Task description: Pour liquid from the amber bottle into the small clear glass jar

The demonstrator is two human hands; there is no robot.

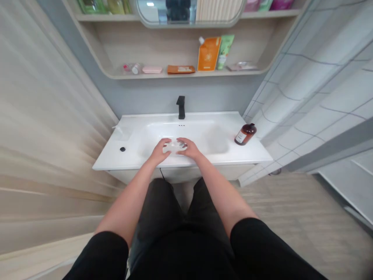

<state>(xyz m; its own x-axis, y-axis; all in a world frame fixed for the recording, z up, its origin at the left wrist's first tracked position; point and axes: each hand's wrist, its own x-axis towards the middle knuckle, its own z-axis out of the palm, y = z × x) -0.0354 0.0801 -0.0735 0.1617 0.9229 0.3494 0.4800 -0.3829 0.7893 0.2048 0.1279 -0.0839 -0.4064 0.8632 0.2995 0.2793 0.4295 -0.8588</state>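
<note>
Right there, the left hand point(159, 151) and right hand point(189, 148) are both clasping a translucent white plastic piece point(175, 146), low over the near side of the white basin point(186, 132). It looks light, probably slippery when wet; its edges seem the safest hold.

The left hand point(159, 151) and right hand point(189, 148) both clasp a translucent white plastic object point(175, 146) from either side, above a white ceramic sink point(175, 120). A matte black faucet point(180, 107) stands behind the basin, and a brown glass bottle point(245, 134) with a white label stands upright near the sink's right end.
</note>
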